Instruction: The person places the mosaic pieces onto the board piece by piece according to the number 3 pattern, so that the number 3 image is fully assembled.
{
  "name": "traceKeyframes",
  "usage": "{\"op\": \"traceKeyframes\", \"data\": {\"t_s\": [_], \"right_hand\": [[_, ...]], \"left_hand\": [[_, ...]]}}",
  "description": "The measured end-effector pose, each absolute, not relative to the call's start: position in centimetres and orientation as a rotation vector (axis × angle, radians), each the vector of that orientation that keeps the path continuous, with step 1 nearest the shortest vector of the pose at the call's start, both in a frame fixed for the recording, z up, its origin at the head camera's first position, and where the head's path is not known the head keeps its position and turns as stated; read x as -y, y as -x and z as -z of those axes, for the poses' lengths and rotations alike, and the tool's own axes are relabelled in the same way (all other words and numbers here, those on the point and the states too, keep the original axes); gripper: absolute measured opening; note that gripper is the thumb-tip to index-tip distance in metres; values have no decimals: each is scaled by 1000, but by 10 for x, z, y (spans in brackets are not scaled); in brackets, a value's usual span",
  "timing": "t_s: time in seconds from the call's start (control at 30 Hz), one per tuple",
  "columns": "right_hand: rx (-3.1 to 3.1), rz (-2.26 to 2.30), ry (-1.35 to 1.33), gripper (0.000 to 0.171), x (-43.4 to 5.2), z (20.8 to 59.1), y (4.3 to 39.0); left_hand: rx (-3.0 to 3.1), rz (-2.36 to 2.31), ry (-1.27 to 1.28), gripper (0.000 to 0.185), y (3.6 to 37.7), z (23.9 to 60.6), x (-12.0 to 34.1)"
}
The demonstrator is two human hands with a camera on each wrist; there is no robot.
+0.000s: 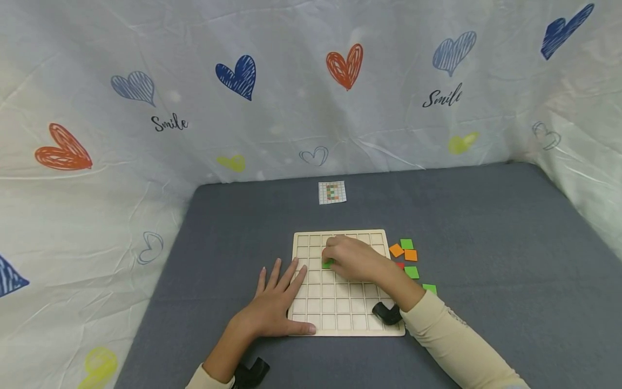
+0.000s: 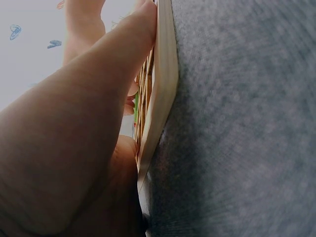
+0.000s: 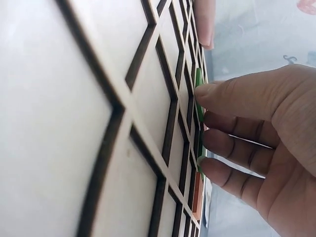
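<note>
A pale wooden grid board point(image 1: 342, 321) lies on the table under both hands. My left hand point(image 1: 272, 310), fingers spread, rests at the board's left side with its thumb on the front left corner; the left wrist view shows the thumb over the board's edge point(image 2: 165, 64). My right hand point(image 1: 355, 259) reaches over the grid's upper middle and pinches a green square tile point(image 1: 328, 264) down at a cell. In the right wrist view the thumb and fingertips meet the green tile point(image 3: 198, 94), with an orange-red tile point(image 3: 197, 192) farther along the grid.
Loose tiles lie right of the board: an orange tile point(image 1: 396, 250), another orange tile point(image 1: 410, 255), a green tile point(image 1: 406, 244), and more, partly behind the right forearm. A small card with a coloured grid pattern point(image 1: 332, 192) lies beyond the board. A heart-printed curtain point(image 1: 291, 124) hangs behind.
</note>
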State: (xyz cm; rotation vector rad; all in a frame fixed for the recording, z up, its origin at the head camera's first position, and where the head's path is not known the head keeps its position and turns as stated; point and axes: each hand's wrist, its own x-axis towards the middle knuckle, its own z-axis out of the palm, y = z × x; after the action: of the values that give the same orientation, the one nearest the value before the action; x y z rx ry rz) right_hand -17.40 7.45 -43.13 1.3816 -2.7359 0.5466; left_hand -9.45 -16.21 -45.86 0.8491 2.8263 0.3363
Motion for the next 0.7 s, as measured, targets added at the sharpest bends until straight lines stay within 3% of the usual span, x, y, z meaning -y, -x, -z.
{"op": "traceKeyframes", "data": {"t_s": [0.7], "right_hand": [[2729, -533, -1383, 14, -76, 433, 170]], "left_hand": [[-2826, -352, -859, 109, 94, 461, 163]]}}
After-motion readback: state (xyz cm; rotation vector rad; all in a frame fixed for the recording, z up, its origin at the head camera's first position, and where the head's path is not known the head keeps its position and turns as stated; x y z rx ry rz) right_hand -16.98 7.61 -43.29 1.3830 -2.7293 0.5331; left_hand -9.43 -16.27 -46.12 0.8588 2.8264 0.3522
